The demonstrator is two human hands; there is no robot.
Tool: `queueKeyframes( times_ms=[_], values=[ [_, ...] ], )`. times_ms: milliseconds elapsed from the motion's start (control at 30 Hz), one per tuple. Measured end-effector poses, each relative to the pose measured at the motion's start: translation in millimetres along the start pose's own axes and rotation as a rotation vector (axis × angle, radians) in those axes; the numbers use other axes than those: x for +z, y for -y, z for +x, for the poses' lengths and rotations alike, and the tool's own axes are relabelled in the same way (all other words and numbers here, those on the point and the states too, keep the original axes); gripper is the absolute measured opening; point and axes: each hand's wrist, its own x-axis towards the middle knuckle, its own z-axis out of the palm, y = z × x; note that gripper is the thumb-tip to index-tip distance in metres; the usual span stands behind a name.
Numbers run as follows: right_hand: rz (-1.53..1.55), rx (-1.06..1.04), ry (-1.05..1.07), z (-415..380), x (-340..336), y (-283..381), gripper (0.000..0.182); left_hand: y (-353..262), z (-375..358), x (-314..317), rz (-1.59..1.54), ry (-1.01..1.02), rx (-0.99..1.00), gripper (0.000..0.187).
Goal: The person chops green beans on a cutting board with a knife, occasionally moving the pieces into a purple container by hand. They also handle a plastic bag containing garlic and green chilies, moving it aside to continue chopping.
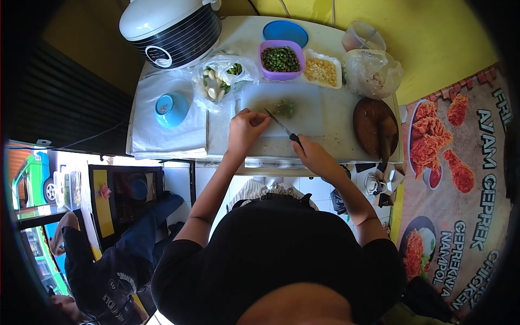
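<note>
My right hand (pixel 316 156) grips the black handle of a small knife (pixel 280 123), its blade slanting up and left over a white cutting board (pixel 309 116). At the board's left edge, my left hand (pixel 246 129) is closed with its fingertips pinched together near the knife tip. Whatever those fingers hold is hidden or too small to make out. A small heap of chopped green pieces (pixel 284 108) lies on the board, just beyond the blade. Behind the board stand a purple tub (pixel 261 67) of chopped greens and a white tray (pixel 338 81) of pale yellow chopped pieces.
Left of the board are a plastic bag (pixel 214 89) with garlic-like cloves, an overturned blue bowl (pixel 171 110) on paper sheets, and a rice cooker (pixel 170 35). Rightward sit a clear bag (pixel 374 73) and a brown stone mortar (pixel 368 127). Another person (pixel 108 271) sits at lower left.
</note>
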Motion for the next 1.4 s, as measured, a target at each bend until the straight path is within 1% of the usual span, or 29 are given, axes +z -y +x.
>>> queueKeyframes(
  times_ms=[100,167,433,533,600,700,800,867,900,933,967,1000,1067,1133,1200,1300,1400],
  values=[
    [-0.066,-0.004,-0.012,0.5,5.8,2.4,0.028,1.3,0.1,1.0,0.001,-0.001,0.006,0.016],
    [-0.165,0.085,-0.022,1.8,12.4,8.6,0.027,-0.2,0.2,-0.7,0.015,0.007,0.002,0.016],
    [-0.165,0.083,-0.011,3.3,12.6,16.6,0.026,3.7,3.2,-1.6,-0.007,0.014,0.022,0.015],
    [-0.149,0.062,-0.006,-3.9,11.6,13.0,0.026,3.6,6.8,-4.4,0.026,0.042,0.065,0.015],
    [-0.148,0.069,-0.003,-5.2,9.0,12.3,0.026,1.5,7.5,-5.7,0.066,0.074,0.050,0.016],
    [-0.125,0.022,0.004,2.7,7.3,11.3,0.027,4.4,7.1,-4.1,0.035,0.068,0.070,0.017],
    [-0.108,-0.023,-0.038,14.8,9.2,7.2,0.027,4.6,7.8,-3.8,0.057,0.069,0.075,0.016],
    [0.078,0.033,-0.017,14.6,4.2,4.7,0.031,2.0,5.8,-3.7,0.097,0.066,0.072,0.016],
    [0.077,0.031,-0.019,13.0,-1.6,5.9,0.031,0.5,5.5,-2.6,0.136,0.063,0.064,0.017],
    [0.166,0.039,-0.041,9.6,-8.6,6.8,0.032,0.4,5.3,1.6,0.135,0.062,0.064,0.017],
    [0.255,0.045,-0.060,7.1,-14.8,8.8,0.034,1.1,5.5,8.4,0.165,0.021,0.097,0.018],
    [0.254,0.042,-0.056,5.9,-19.0,10.2,0.034,-3.5,4.9,12.0,0.196,-0.021,0.129,0.020],
    [0.372,0.078,-0.100,4.6,-24.3,12.1,0.033,-13.8,3.2,16.4,0.185,-0.021,0.107,0.021],
    [0.353,0.087,-0.089,3.0,-22.1,12.9,0.033,-19.0,3.2,15.5,0.173,-0.028,0.087,0.023],
    [0.332,0.088,-0.072,1.3,-16.4,12.3,0.032,-18.4,1.6,11.1,0.088,-0.076,0.115,0.023],
    [0.347,0.052,-0.004,-0.9,-4.3,3.1,0.033,-7.9,0.2,-12.2,0.116,-0.142,0.109,0.023],
    [0.271,0.066,0.040,-4.2,-3.7,-2.7,0.033,17.3,9.2,-46.5,0.191,-0.194,0.135,0.023]
  ],
)
